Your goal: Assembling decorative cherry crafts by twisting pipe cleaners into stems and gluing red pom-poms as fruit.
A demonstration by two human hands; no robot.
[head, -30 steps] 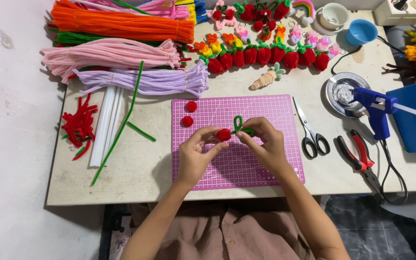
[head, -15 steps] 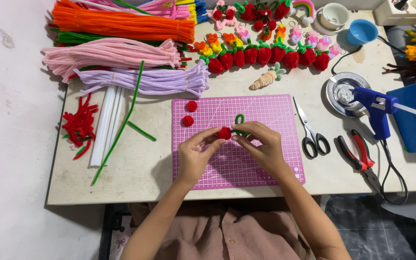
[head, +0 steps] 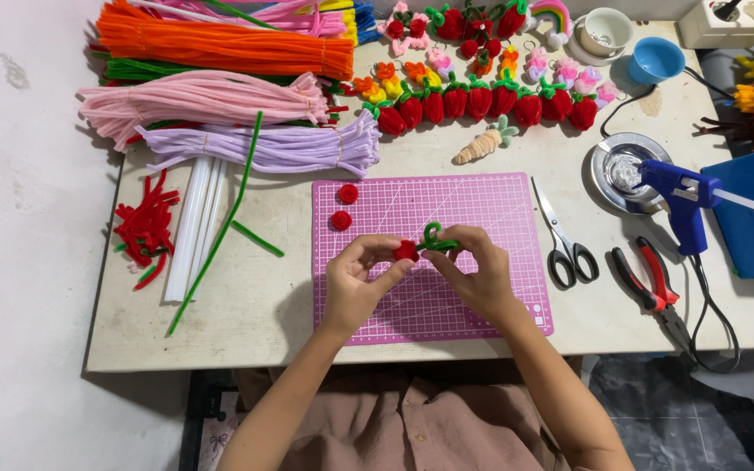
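Over the pink cutting mat [head: 482, 205], both hands meet on one small piece. My left hand [head: 355, 283] pinches a little red fuzzy ball [head: 407, 251] between thumb and fingers. My right hand [head: 477, 275] grips the looped green pipe cleaner [head: 434, 238] joined to that ball. Two more red coiled rounds [head: 344, 207] lie on the mat's far left corner.
Bundles of orange, pink and lilac pipe cleaners [head: 220, 87] fill the far left, with white sticks [head: 195, 222] and red scraps [head: 144, 231] beside. A row of red strawberries [head: 482, 103] sits behind the mat. Scissors [head: 562, 240], pliers [head: 647, 283] and a blue glue gun [head: 682, 201] lie right.
The hands have stayed over the mat, fingers shifting slightly on the red ball and green loop. Nothing else moved.
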